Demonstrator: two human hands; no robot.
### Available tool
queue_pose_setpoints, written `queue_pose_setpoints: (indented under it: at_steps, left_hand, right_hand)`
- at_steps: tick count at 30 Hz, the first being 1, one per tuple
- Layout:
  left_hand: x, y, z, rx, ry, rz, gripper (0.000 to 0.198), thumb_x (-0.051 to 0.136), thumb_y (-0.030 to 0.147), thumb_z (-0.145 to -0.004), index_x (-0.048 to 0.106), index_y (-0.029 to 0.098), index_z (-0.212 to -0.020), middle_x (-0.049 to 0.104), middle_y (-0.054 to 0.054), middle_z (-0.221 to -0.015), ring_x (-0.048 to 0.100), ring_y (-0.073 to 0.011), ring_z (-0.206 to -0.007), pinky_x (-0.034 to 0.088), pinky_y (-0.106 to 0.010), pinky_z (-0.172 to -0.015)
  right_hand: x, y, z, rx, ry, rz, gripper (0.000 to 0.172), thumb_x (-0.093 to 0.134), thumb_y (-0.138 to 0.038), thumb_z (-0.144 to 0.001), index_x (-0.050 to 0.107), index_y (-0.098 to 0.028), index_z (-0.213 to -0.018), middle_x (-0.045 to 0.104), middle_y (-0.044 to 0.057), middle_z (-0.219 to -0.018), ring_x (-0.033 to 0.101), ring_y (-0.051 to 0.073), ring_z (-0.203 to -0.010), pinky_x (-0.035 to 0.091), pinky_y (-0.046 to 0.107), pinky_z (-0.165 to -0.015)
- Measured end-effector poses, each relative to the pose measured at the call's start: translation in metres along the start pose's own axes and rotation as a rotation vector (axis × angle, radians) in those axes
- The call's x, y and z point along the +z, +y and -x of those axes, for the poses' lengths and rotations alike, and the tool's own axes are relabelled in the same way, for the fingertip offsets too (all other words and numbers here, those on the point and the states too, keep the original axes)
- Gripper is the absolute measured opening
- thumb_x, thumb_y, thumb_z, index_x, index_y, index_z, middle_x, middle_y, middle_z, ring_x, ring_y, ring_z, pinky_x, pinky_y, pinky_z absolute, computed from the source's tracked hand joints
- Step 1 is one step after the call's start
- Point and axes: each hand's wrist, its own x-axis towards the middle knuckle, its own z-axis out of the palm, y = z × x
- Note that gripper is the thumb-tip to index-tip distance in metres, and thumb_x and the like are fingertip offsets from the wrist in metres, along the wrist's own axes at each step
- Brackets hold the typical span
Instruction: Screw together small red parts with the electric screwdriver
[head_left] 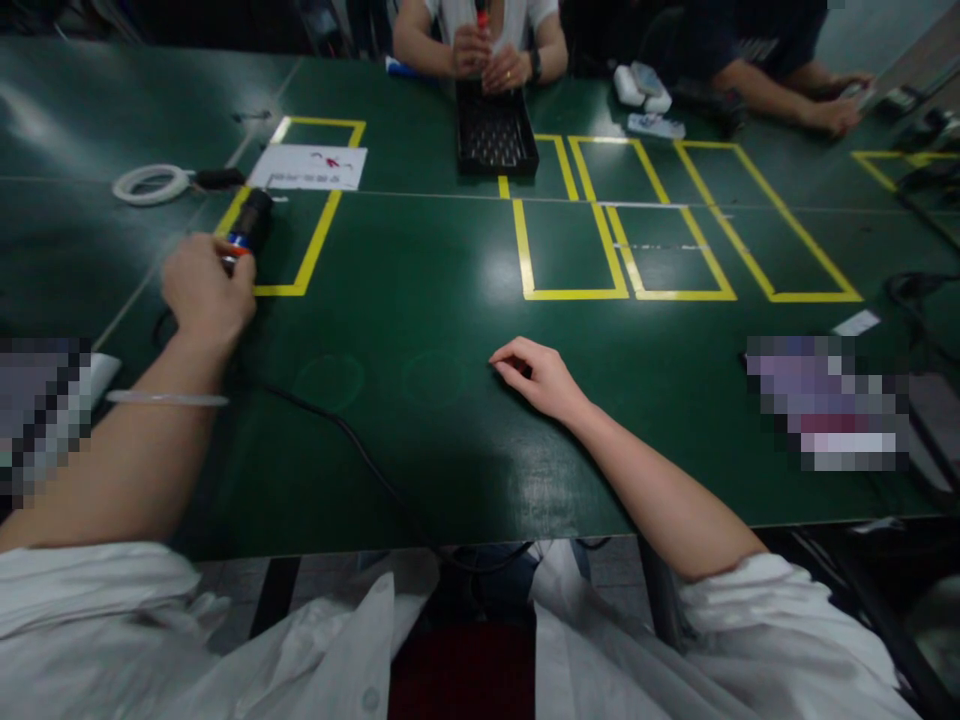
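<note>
White sleeves [112, 590] nearest the camera, both forearms bare and stretched out over a dark green table [420, 300].

Right hand [540, 378] rests on the table near the middle, knuckles up, fingers curled in toward the thumb. Cannot tell if anything is pinched underneath; nothing shows.

A black cable [360, 450] runs from the near table edge up toward the left hand. There is a thin clear band [165, 398] on the left wrist.

Left hand [206, 295] is further out, on the left, closed in a fist around the near end of a black tool [251, 222]. The tool is a cylinder with a blue and red band next to the fingers. It lies tilted away from the hand, its far end over the left edge of a yellow tape rectangle [315, 235].

Past it, a white sheet [307, 167] lies inside the same rectangle, and a white ring [150, 184] lies to its left, apart from it. More yellow tape boxes [570, 293] sit mid-table to the right.

On the far side, a black tray [495, 135] sits in front of a person whose hands [480, 60] hold something red upright. Far right, another person's hand [832, 115] rests on the table, with small white items [645, 90] nearby.
</note>
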Motion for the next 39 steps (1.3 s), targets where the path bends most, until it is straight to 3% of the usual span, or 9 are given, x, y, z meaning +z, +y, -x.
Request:
queue_pose_setpoints:
  at_steps: [3, 6, 9, 13, 16, 22, 27, 33, 39]
  left_hand:
    - [0.010, 0.049, 0.024, 0.101, -0.031, 0.228, 0.039, 0.053, 0.033, -0.096, 0.058, 0.005, -0.122, 0.068, -0.010, -0.109, 0.061, -0.0184, -0.099, 0.047, -0.040, -0.101]
    - [0.022, 0.104, 0.059, 0.243, -0.336, 0.624, 0.034, 0.055, 0.032, -0.095, 0.059, 0.006, -0.116, 0.069, -0.011, -0.102, 0.065, -0.0154, -0.087, 0.053, -0.032, -0.087]
    - [0.030, 0.145, 0.094, 0.322, -0.606, 0.804, 0.037, 0.055, 0.036, -0.094, 0.064, 0.009, -0.118, 0.068, -0.009, -0.094, 0.064, -0.0166, -0.084, 0.053, -0.032, -0.082]
    - [0.039, 0.169, 0.123, 0.453, -0.879, 0.902, 0.054, 0.056, 0.039, -0.095, 0.054, 0.012, -0.141, 0.065, -0.006, -0.089, 0.062, -0.0160, -0.081, 0.050, -0.030, -0.078]
    - [0.047, 0.171, 0.133, 0.502, -0.984, 0.981, 0.065, 0.058, 0.037, -0.095, 0.041, 0.011, -0.152, 0.061, -0.004, -0.082, 0.060, -0.0151, -0.077, 0.049, -0.028, -0.075]
    - [0.055, 0.167, 0.139, 0.436, -0.933, 1.056, 0.056, 0.050, 0.038, -0.099, 0.044, 0.009, -0.147, 0.064, -0.006, -0.087, 0.062, -0.0164, -0.082, 0.050, -0.030, -0.080]
    - [0.054, 0.166, 0.142, 0.388, -0.868, 1.065, 0.035, 0.053, 0.035, -0.097, 0.055, 0.011, -0.122, 0.066, -0.008, -0.094, 0.061, -0.0146, -0.080, 0.050, -0.029, -0.079]
    - [0.055, 0.167, 0.147, 0.481, -0.717, 0.942, 0.032, 0.068, 0.031, -0.084, 0.056, 0.014, -0.108, 0.064, -0.009, -0.104, 0.063, -0.0155, -0.088, 0.050, -0.027, -0.077]
    - [0.051, 0.170, 0.148, 0.539, -0.639, 0.863, 0.027, 0.063, 0.036, -0.090, 0.059, 0.015, -0.106, 0.065, -0.008, -0.102, 0.064, -0.0161, -0.088, 0.052, -0.029, -0.078]
  right_hand:
    - [0.000, 0.000, 0.000, 0.004, 0.001, -0.013, 0.010, 0.057, -0.020, -0.094, 0.067, -0.018, -0.094, 0.067, 0.005, -0.089, 0.060, 0.015, -0.074, 0.046, 0.027, -0.068]
    - [0.000, 0.000, 0.001, 0.013, 0.007, -0.038, 0.010, 0.057, -0.020, -0.093, 0.067, -0.018, -0.094, 0.067, 0.004, -0.089, 0.060, 0.014, -0.073, 0.046, 0.027, -0.068]
    - [0.001, 0.001, 0.001, 0.044, 0.012, -0.146, 0.013, 0.059, -0.023, -0.092, 0.064, -0.019, -0.104, 0.066, 0.002, -0.086, 0.059, 0.013, -0.072, 0.046, 0.026, -0.067]
    - [0.003, 0.001, 0.001, 0.072, -0.040, -0.339, 0.034, 0.066, -0.029, -0.088, 0.055, -0.021, -0.120, 0.065, -0.001, -0.085, 0.057, 0.012, -0.068, 0.046, 0.025, -0.064]
    - [0.004, -0.001, 0.002, 0.063, -0.089, -0.347, 0.027, 0.067, -0.032, -0.088, 0.057, -0.021, -0.111, 0.065, -0.001, -0.083, 0.056, 0.011, -0.067, 0.046, 0.025, -0.062]
    - [0.003, -0.005, 0.002, 0.027, -0.058, -0.311, 0.015, 0.065, -0.027, -0.090, 0.059, -0.020, -0.101, 0.062, -0.001, -0.081, 0.055, 0.011, -0.066, 0.045, 0.025, -0.062]
    - [0.003, -0.004, 0.002, 0.030, -0.033, -0.261, 0.016, 0.066, -0.027, -0.089, 0.058, -0.020, -0.101, 0.062, -0.002, -0.079, 0.055, 0.011, -0.066, 0.045, 0.025, -0.061]
    - [0.003, -0.002, 0.002, 0.017, -0.011, -0.219, 0.014, 0.065, -0.022, -0.088, 0.058, -0.021, -0.101, 0.065, 0.000, -0.085, 0.058, 0.012, -0.069, 0.046, 0.026, -0.064]
    - [0.002, -0.004, 0.002, 0.033, -0.003, -0.177, 0.014, 0.066, -0.028, -0.088, 0.062, -0.021, -0.100, 0.064, 0.002, -0.090, 0.059, 0.013, -0.073, 0.048, 0.028, -0.067]
